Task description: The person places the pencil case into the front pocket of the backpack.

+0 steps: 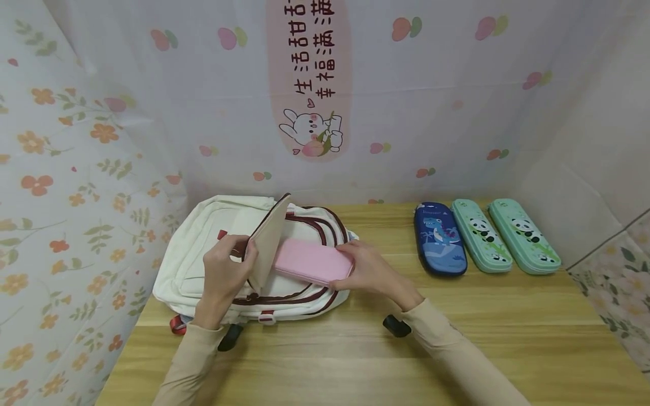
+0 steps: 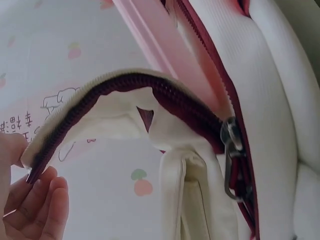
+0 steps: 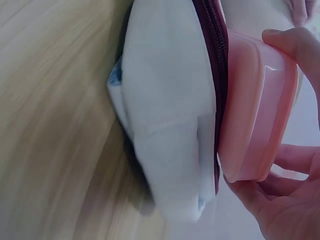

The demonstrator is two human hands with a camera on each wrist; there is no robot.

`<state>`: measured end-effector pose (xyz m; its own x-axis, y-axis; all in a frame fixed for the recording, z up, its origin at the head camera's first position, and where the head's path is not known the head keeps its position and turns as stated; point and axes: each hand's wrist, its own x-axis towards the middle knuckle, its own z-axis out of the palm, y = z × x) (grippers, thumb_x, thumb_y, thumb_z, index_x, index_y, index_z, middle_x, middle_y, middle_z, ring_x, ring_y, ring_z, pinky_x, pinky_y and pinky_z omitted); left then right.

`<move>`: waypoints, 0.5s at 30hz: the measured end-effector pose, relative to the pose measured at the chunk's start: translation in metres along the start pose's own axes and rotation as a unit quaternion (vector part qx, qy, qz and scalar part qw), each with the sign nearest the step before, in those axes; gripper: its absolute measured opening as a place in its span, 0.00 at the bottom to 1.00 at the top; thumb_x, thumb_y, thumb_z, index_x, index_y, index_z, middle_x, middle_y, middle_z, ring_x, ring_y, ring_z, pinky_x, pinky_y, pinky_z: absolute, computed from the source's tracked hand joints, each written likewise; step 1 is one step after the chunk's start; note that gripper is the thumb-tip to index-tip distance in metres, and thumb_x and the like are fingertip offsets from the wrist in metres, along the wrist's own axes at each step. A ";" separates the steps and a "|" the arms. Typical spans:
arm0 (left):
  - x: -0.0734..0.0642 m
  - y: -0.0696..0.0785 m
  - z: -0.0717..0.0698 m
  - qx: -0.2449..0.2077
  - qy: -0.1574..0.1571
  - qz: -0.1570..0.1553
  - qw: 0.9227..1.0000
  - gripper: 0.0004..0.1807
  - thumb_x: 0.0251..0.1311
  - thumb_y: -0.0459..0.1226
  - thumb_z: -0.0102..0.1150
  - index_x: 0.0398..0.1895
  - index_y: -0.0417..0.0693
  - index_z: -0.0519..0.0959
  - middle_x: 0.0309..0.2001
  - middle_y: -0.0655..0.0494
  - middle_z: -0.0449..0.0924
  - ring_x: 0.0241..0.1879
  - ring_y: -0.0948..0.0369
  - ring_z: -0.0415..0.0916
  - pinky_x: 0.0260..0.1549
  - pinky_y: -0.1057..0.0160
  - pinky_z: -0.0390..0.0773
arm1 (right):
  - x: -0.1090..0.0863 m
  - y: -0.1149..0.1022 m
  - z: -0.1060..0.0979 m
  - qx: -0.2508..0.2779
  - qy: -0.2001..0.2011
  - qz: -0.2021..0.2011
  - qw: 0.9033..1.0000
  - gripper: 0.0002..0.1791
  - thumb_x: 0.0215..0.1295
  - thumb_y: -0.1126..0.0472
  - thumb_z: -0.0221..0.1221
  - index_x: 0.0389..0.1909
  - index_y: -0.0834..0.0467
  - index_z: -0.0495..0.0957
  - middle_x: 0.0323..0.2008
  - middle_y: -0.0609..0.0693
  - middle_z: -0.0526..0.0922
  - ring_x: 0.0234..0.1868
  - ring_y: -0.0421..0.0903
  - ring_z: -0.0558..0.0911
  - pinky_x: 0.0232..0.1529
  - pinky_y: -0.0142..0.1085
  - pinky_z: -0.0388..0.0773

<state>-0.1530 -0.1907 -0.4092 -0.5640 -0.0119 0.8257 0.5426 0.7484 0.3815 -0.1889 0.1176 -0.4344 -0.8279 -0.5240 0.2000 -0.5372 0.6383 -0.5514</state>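
Observation:
A white backpack (image 1: 203,242) with dark red zips lies on the table, its front flap (image 1: 269,242) raised. My left hand (image 1: 228,268) pinches the zipped edge of that flap between thumb and fingers, as the left wrist view shows too. With my right hand (image 1: 370,265) I grip the right end of a pink box-shaped case (image 1: 315,260), thumb on one side and fingers on the other. The case's left end passes behind the flap at the pocket opening. A metal zip pull (image 2: 232,145) hangs at the opening's corner.
To the right stand a dark blue dinosaur pencil case (image 1: 440,239) and two green panda cases (image 1: 481,237), side by side on the wooden table (image 1: 355,361). A printed cloth (image 1: 431,101) hangs behind. Black straps (image 1: 396,326) lie near the right sleeve.

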 end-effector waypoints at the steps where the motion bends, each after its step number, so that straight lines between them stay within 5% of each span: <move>1: 0.000 -0.001 -0.001 0.001 0.001 -0.001 1.000 0.03 0.50 0.25 0.65 0.29 0.38 0.84 0.23 0.48 0.82 0.20 0.55 0.79 0.22 0.58 0.78 | 0.003 -0.001 0.001 -0.003 -0.008 0.000 1.000 0.45 0.41 0.38 0.75 0.59 0.62 0.80 0.54 0.57 0.82 0.51 0.50 0.80 0.53 0.43 0.80; 15: -0.006 -0.014 -0.015 0.026 0.007 -0.016 0.999 0.03 0.49 0.25 0.64 0.27 0.38 0.84 0.22 0.48 0.82 0.20 0.54 0.78 0.24 0.64 0.76 | 0.044 -0.017 0.013 0.001 -0.105 -0.022 0.994 0.46 0.45 0.42 0.74 0.64 0.61 0.76 0.62 0.58 0.78 0.63 0.55 0.75 0.65 0.48 0.74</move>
<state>-0.1473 -0.2114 -0.4135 -0.5715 -0.0455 0.8193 0.4904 0.7816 0.3855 -0.2136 0.0763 -0.4267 -0.7513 -0.6580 0.0510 -0.5723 0.6111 -0.5469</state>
